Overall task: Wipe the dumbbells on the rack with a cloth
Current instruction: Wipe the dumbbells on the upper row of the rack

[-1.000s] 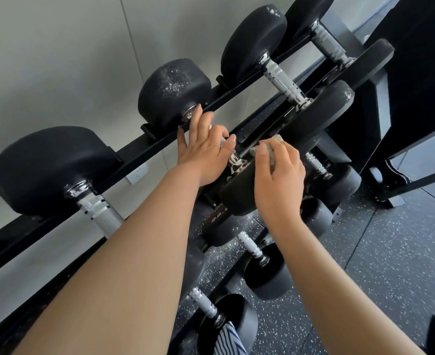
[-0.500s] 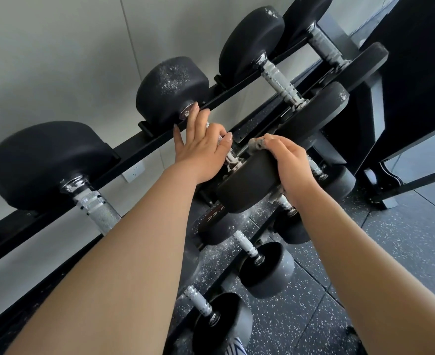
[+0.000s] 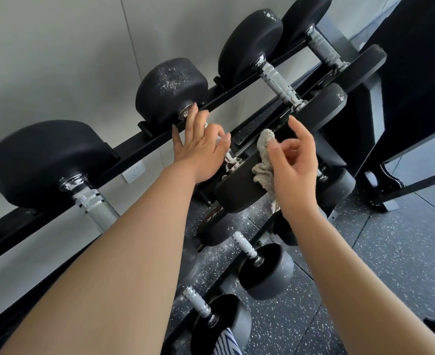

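Loosely bunched pale cloth (image 3: 264, 160) against black dumbbell (image 3: 239, 190).

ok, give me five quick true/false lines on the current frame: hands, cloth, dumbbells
1. The right hand holds the cloth. True.
2. The cloth lies against a dumbbell head. True.
3. The left hand holds a spray bottle. False: it rests on that dumbbell's handle, nothing else in it.
4. The top-row dumbbells lie on the floor. False: they sit on the rack.
5. The head behind the left hand shows pale specks. True.
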Available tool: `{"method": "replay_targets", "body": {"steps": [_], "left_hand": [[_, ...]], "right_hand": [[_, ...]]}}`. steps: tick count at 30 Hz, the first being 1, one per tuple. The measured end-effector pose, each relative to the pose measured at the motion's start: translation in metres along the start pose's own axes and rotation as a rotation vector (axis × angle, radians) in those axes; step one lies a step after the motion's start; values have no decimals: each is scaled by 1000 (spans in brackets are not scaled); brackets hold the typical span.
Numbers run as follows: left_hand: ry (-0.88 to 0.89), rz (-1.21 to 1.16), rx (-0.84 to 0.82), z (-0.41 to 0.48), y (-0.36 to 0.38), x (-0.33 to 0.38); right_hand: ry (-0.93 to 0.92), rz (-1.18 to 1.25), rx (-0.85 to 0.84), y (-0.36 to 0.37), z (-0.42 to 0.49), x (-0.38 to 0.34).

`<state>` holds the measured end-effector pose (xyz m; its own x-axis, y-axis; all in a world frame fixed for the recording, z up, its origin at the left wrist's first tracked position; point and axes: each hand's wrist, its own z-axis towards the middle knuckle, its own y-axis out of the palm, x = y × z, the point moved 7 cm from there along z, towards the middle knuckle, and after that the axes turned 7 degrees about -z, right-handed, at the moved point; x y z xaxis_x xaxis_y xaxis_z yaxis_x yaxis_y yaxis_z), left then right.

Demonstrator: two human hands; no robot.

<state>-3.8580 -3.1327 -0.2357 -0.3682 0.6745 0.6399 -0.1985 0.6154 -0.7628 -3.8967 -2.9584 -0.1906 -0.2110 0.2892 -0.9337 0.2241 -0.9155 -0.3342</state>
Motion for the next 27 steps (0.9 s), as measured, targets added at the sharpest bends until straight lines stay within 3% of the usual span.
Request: {"method": "replay_targets", "body": {"steps": [4, 7, 18, 24, 27], "left_hand": [[-7, 13, 3, 1, 0, -1], [-5, 15, 2, 2, 1, -1], [14, -20, 31, -1, -1, 0], [2, -27, 25, 0, -1, 1], [13, -31, 33, 1, 0, -1]], "right_hand": [[246, -283, -141, 19, 13, 17], [274, -285, -235, 24, 12, 15], [-242, -451, -8, 23, -26, 1], [-208, -220, -10, 17, -10, 7], [-384, -332, -14, 21, -21, 0]]}}
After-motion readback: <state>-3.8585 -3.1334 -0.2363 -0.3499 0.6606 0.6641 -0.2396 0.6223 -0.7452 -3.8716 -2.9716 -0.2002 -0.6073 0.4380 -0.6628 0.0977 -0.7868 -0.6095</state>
